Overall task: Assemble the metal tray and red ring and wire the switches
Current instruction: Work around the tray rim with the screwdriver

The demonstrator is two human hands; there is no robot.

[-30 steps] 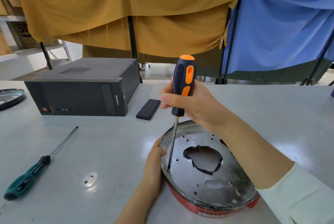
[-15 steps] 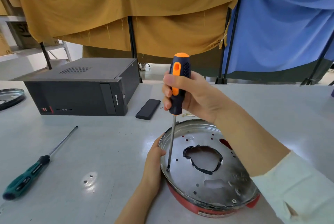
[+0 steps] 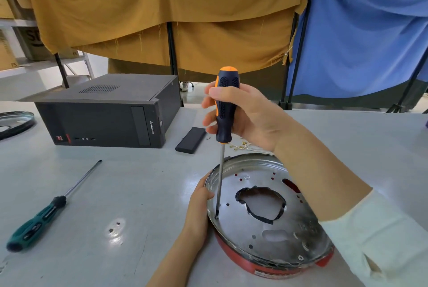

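Note:
A round metal tray (image 3: 259,238) with a taped centre hole sits on top of a red ring (image 3: 234,255) on the table in front of me. My right hand (image 3: 245,117) grips the black and orange handle of a screwdriver (image 3: 225,110), held nearly upright. Its tip stands on a screw at the tray's left inner edge. My left hand (image 3: 196,208) holds the tray's left rim, thumb hooked over the edge. Small yellow-tipped wires (image 3: 240,146) lie just behind the tray.
A green-handled screwdriver (image 3: 44,212) lies on the table at left. A black computer case (image 3: 108,110) stands at the back left, with a small black flat box (image 3: 191,137) beside it. Another metal tray (image 3: 14,122) is at the far left edge. Two loose screws (image 3: 114,227) lie mid-table.
My right hand has turned the screwdriver handle, so its orange stripe faces a different way. The tip stays on the same screw and my left hand keeps holding the rim.

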